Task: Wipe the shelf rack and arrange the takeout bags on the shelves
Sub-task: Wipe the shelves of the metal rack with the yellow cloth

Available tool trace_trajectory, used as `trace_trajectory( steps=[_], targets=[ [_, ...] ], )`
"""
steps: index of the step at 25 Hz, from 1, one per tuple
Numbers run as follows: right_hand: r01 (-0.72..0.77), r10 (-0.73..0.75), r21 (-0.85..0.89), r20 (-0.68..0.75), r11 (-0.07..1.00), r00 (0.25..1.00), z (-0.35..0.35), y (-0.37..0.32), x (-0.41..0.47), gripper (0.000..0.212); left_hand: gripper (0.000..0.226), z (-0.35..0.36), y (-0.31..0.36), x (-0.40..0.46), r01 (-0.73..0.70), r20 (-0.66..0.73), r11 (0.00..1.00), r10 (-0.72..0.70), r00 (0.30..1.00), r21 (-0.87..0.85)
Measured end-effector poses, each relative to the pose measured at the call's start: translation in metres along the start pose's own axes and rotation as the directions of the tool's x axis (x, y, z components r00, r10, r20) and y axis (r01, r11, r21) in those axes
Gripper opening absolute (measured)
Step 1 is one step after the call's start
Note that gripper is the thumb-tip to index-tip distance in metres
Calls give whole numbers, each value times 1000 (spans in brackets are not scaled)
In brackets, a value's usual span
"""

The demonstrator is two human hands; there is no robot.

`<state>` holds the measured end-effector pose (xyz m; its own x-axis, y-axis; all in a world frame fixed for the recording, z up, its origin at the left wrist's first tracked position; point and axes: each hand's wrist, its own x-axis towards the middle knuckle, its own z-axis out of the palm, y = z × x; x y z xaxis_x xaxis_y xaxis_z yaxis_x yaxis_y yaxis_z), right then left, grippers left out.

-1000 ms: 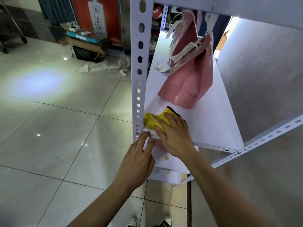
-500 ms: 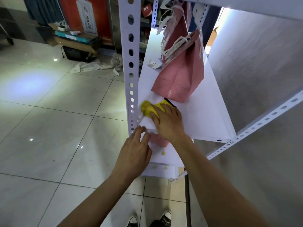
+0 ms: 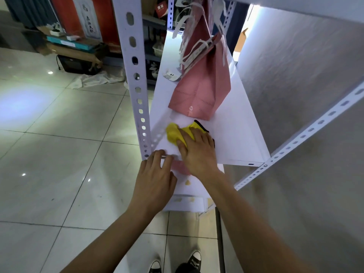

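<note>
My right hand (image 3: pixel 199 152) presses flat on yellow cloth (image 3: pixel 177 133) under its fingers; left hand (image 3: pixel 155 180) spread, fingertips on shelf (image 3: pixel 236 134) edge; pink bag (image 3: pixel 201 95) just beyond.

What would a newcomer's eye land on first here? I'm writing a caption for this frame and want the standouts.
First the bright yellow cloth, pressed flat on the near end of the white shelf by the right hand. Just beyond it stands a pink takeout bag with white handles, more bags behind. The left hand rests its fingertips on the shelf's front edge, beside the perforated white upright.
</note>
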<state>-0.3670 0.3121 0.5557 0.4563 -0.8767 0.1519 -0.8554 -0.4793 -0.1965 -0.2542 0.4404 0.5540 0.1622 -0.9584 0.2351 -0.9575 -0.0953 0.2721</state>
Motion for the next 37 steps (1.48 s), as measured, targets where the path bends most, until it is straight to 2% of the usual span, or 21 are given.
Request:
trace_trajectory(
  steps=[3,7,12,14,16,18,21,24,30,32,34,37],
  targets=[
    [-21,21,0,-17,1000,1000,-2,24,-30,50,37,2,1,10,-47,-21,998,48,999,28],
    [-198,198,-7,26,980,980,-16,46,3,52,35,7,5,14,-65,-46,997,67,997,34],
    [-182,185,52,-64,982,981,-10,61,-31,51,38,10,3,16,-54,-44,999,53,998,-2],
    [-243,244,23,-23,970,970,-13,80,-8,50,39,12,7,17,-39,-33,999,40,999,22],
    [-381,382,-20,44,924,923,-22,98,28,51,40,12,11,18,-22,3,998,22,1000,59],
    [-442,443,-33,92,896,892,-31,111,52,53,39,9,15,26,-38,31,995,35,999,94],
    [-405,407,-46,67,913,911,-29,106,33,54,45,11,19,41,-90,62,988,82,995,126],
    [-344,340,-23,-93,939,936,-13,95,-19,53,55,20,20,43,-81,90,985,68,994,154],
    [-427,428,-27,81,904,900,-30,140,66,51,67,30,9,37,-121,128,986,105,986,119],
    [-431,432,-35,94,902,897,-31,144,72,53,68,28,8,37,-131,148,986,115,982,104],
    [-411,412,-23,39,911,911,-25,132,47,52,71,28,7,36,-128,165,986,111,980,102],
    [-298,296,-3,-110,955,949,-13,99,-16,52,76,26,9,39,-121,166,987,102,981,108]
  ],
)
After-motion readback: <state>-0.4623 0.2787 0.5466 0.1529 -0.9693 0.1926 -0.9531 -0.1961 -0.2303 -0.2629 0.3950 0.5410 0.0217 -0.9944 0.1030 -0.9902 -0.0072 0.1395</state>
